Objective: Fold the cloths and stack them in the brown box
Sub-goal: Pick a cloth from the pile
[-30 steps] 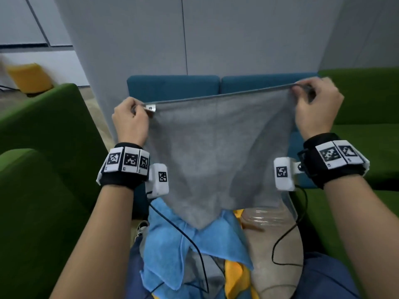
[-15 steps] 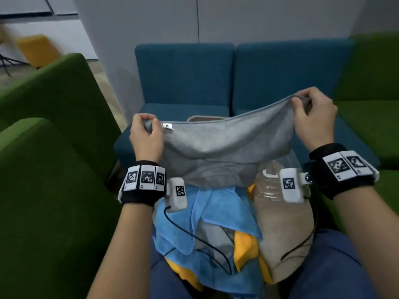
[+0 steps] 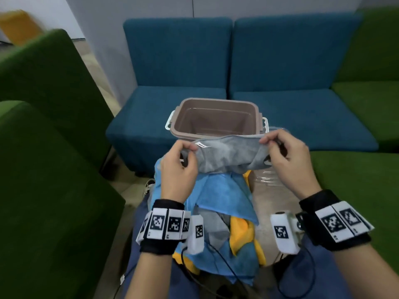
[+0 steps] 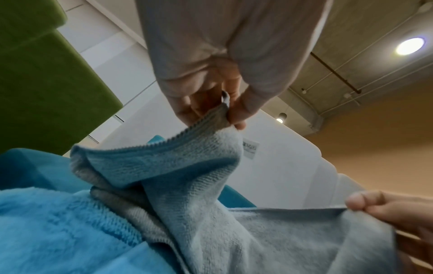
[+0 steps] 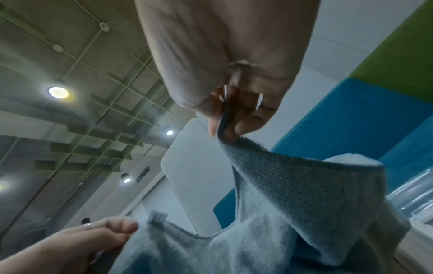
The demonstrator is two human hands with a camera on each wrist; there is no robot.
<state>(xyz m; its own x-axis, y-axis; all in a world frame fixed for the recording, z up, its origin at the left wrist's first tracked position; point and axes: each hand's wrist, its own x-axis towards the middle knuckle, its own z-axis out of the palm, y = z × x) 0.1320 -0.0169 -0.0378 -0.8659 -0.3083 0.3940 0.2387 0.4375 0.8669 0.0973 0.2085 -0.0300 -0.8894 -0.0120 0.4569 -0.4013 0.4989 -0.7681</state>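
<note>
A grey cloth (image 3: 226, 155) sags between my two hands just in front of the brown box (image 3: 216, 119), which stands open and holds nothing I can see. My left hand (image 3: 183, 156) pinches the cloth's left corner by its white label; the left wrist view shows the pinched corner (image 4: 223, 111). My right hand (image 3: 278, 147) pinches the right corner (image 5: 225, 128). The cloth's lower part rests bunched on a pile of blue (image 3: 218, 195), yellow (image 3: 239, 234) and grey cloths on my lap.
The box stands on the seat edge of a blue sofa (image 3: 179, 61). Green armchairs (image 3: 43, 147) flank me on the left and a green sofa (image 3: 362, 169) on the right. A clear plastic container (image 3: 263, 180) lies beside the pile, under my right hand.
Both hands came down and closer together with the grey cloth, which now sags and bunches on the pile instead of hanging stretched. The view tilted down and the brown box is uncovered.
</note>
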